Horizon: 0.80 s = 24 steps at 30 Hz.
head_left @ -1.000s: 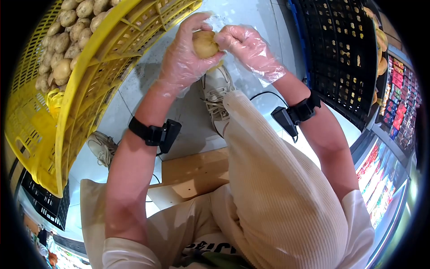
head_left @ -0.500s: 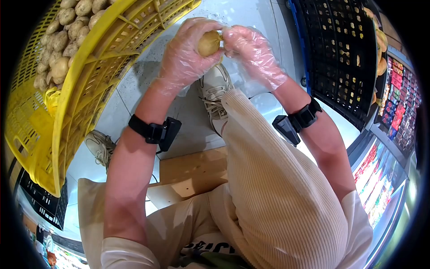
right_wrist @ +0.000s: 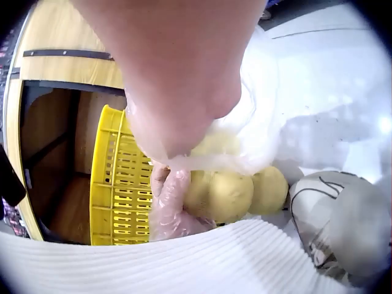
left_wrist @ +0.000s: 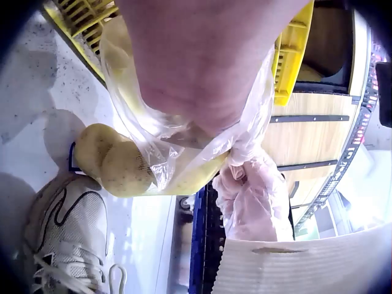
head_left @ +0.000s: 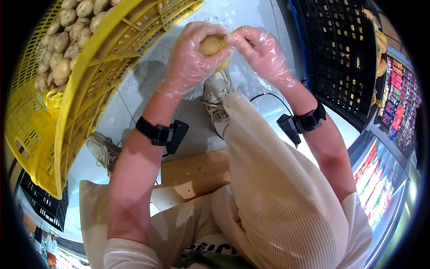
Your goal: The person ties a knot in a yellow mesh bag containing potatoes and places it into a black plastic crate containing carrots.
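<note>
Both hands wear clear plastic gloves and meet in front of the knee in the head view. My left hand point(head_left: 190, 60) curls round a potato point(head_left: 211, 45), its pale skin showing between thumb and fingers. More potatoes point(left_wrist: 125, 168) bulge out below that hand in the left wrist view, with a fine mesh pattern over one of them. At the bunch's right end, my right hand point(head_left: 266, 56) pinches a gathered tip of what looks like netting, mostly hidden by the fingertips. In the right wrist view, the potatoes point(right_wrist: 229, 196) lie beyond the loose glove cuff.
To the left leans a yellow crate point(head_left: 96, 67) heaped with loose potatoes point(head_left: 62, 45), with bunched yellow netting point(head_left: 53, 103) at its near end. A black crate point(head_left: 338, 54) stands at right. Shoes point(head_left: 217, 96) rest on the tiled floor below the hands, near a wooden piece point(head_left: 195, 172).
Both hands have shifted slightly right and toward me with the potatoes. The right fingers have changed their pinch at the gathered end, and the left hand has turned a little.
</note>
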Tool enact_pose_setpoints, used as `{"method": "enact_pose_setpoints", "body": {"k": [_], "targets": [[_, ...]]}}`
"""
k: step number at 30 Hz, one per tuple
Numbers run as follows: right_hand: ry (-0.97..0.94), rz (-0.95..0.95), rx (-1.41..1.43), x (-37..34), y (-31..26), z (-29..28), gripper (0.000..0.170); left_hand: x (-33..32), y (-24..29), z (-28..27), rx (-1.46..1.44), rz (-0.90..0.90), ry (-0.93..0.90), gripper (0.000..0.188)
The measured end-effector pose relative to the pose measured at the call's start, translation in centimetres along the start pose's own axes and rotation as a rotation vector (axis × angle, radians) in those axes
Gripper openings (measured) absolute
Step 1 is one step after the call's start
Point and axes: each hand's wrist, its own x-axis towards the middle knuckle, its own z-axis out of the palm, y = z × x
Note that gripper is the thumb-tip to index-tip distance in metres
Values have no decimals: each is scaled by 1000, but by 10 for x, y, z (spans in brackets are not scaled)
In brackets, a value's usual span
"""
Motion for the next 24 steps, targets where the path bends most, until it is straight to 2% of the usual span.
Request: {"method": "enact_pose_setpoints", "body": {"k": [2, 3, 5, 6, 9, 11, 12, 14, 15, 17, 21, 23, 24], "targets": [[20, -71, -221, -2, -8, 0, 22, -1, -2, 1, 39, 32, 20, 34], [21, -69, -221, -2, -6, 0, 22, -2, -1, 1, 38, 31, 18, 34], [83, -320, -252, -1, 2, 1, 20, -2, 0, 2, 40, 5, 0, 30], [86, -321, -254, -2, 3, 1, 20, -1, 1, 1, 40, 8, -1, 30], [106, -270, -264, -6, 6, 4, 19, 3, 6, -5, -67, -77, -58, 25], [134, -156, -101, -9, 8, 10, 21, 8, 11, -8, -182, -236, -107, 23], [138, -152, -101, -10, 10, 12, 21, 8, 9, -6, -184, -235, -113, 23], [125, 29, 121, -11, 14, 17, 23, 8, 1, 2, -228, -296, -95, 29], [134, 33, 119, -10, 17, 18, 23, 6, -1, 6, -232, -293, -103, 29], [84, 48, 360, -7, 23, 19, 22, 2, -4, 13, -232, -190, 37, 29], [78, 5, 392, -6, 20, 15, 20, 3, 0, 12, -148, -96, 24, 29], [72, -71, 276, -7, 12, 9, 21, 8, -3, 10, -26, 32, -7, 28], [77, -70, 275, -7, 9, 5, 21, 9, -2, 10, -28, 34, -12, 28]]}}
